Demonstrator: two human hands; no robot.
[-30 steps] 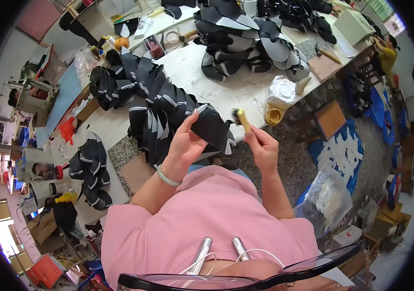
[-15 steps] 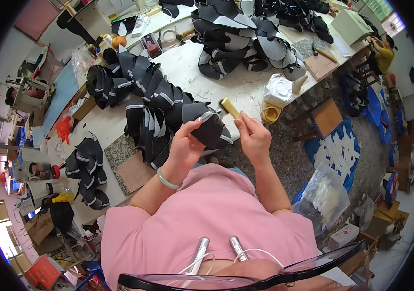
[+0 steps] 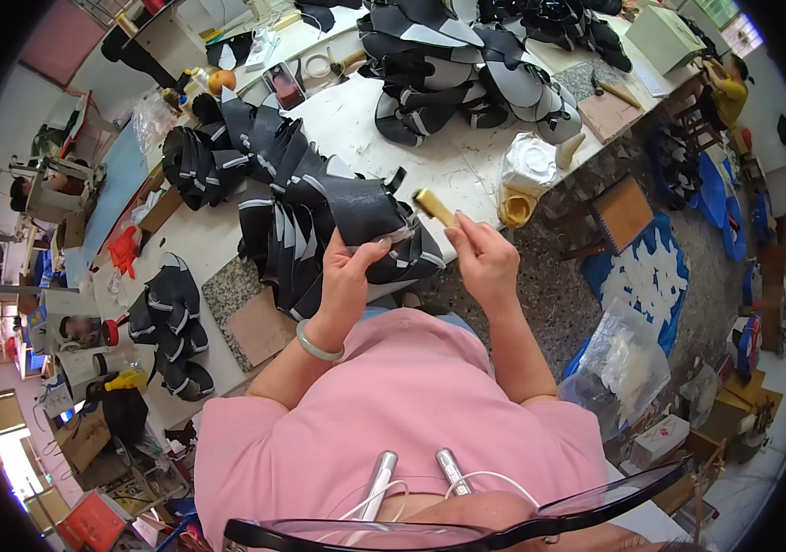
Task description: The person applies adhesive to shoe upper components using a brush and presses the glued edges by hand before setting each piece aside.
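Note:
My left hand (image 3: 347, 283) is closed on the edge of a black shoe upper piece (image 3: 365, 210), its thumb on top near a pale strip. My right hand (image 3: 487, 259) pinches a short, flat, yellowish brush (image 3: 435, 208) with a dark tip. That tip points at the piece and stands just apart from its right end. Under and beside the piece, a heap of black shoe uppers (image 3: 273, 253) with pale strips spreads over the white table (image 3: 342, 124). Right of the brush, at the table's edge, sits a yellow-brown pot (image 3: 515, 211) beside a silvery wrapped container (image 3: 529, 164).
A large pile of black and grey shoe parts (image 3: 467, 74) covers the table's far side. More uppers (image 3: 168, 322) lie at the left, near a flat board (image 3: 260, 329). A wooden stool (image 3: 620, 219) stands at the right. A person in yellow (image 3: 729, 97) sits far right.
My left hand has turned the upper piece, so its broad black face shows and the pale strip lies nearer me. The brush has barely moved.

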